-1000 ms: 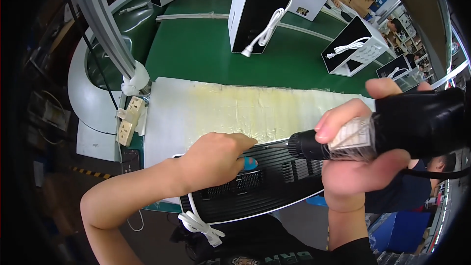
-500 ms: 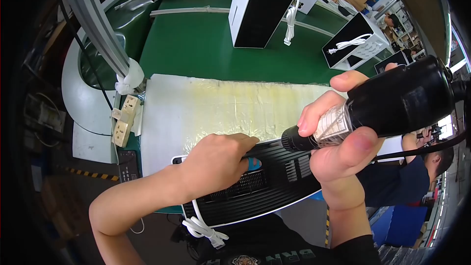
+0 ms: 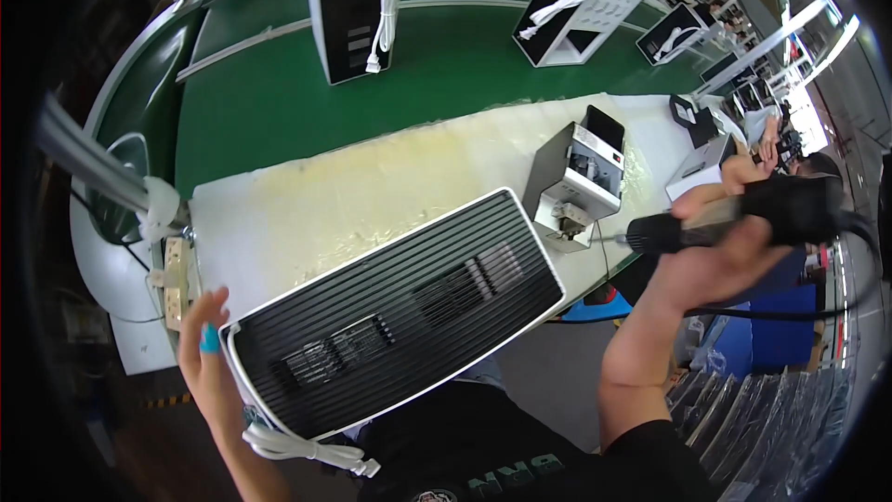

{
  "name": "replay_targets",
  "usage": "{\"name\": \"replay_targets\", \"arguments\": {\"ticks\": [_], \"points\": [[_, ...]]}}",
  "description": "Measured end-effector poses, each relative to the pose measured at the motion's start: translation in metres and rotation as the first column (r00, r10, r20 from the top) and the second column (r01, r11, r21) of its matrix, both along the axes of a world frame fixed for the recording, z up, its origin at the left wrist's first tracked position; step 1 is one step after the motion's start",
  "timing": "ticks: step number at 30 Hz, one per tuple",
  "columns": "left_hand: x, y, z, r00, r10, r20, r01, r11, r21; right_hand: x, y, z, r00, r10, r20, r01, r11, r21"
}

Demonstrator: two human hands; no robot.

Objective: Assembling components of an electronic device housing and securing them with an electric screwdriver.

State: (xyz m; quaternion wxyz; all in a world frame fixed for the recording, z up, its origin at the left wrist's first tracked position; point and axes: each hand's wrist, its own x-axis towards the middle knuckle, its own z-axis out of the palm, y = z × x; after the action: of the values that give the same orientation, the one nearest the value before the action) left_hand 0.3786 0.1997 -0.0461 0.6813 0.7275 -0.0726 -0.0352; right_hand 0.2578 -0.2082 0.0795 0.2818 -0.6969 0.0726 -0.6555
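A white appliance housing (image 3: 556, 271) lies on its side near me, its black ribbed, vented panel (image 3: 418, 307) facing up. At its left end is my left hand (image 3: 206, 353), fingers stretched out and a blue wrap on one finger; it grips nothing, and I cannot tell whether it touches the edge. My right hand (image 3: 711, 265) is wrapped round a black electric screwdriver (image 3: 790, 209), slightly blurred. Its bit points left at the front of a grey metal box with a small mechanism (image 3: 576, 177), which looks like a screw feeder. I cannot tell whether the tip touches it.
A bundled white power cord (image 3: 307, 451) hangs at the housing's lower left. Pale padding (image 3: 372, 177) covers the near green bench (image 3: 269, 121). Upright appliances (image 3: 595, 9) stand farther back. A metal post (image 3: 111, 172) and power strip (image 3: 175, 284) are at left. Another person works at far right.
The view has swung right, bringing the grey box into sight. My left hand has left the panel's middle for its left end. The screwdriver has moved off the panel to the right, toward the box.
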Motion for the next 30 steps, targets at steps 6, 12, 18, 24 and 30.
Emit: {"name": "replay_targets", "arguments": {"ticks": [6,12,18,24,30], "points": [[-0.05,-0.049,-0.029,0.972,0.035,-0.233,-0.167,0.799,-0.577,-0.039,-0.074,-0.117,0.988,-0.154,-0.003,0.154,0.988,-0.015],[-0.058,-0.033,-0.065,0.966,0.104,-0.238,-0.221,0.81,-0.543,-0.027,-0.081,-0.133,0.997,-0.071,-0.013,0.07,0.995,-0.069],[-0.06,-0.076,-0.036,0.968,0.234,-0.09,-0.251,0.896,-0.366,-0.041,-0.039,-0.086,0.985,0.139,-0.105,-0.116,0.973,0.198],[-0.05,-0.072,-0.04,0.998,0.054,0.013,-0.046,0.931,-0.363,-0.024,0.048,0.016,0.762,0.616,0.2,-0.648,0.726,0.232],[-0.052,-0.069,-0.039,0.999,0.036,-0.021,-0.042,0.875,-0.481,0.06,0.172,0.034,0.671,0.693,0.263,-0.74,0.649,0.178]]}}
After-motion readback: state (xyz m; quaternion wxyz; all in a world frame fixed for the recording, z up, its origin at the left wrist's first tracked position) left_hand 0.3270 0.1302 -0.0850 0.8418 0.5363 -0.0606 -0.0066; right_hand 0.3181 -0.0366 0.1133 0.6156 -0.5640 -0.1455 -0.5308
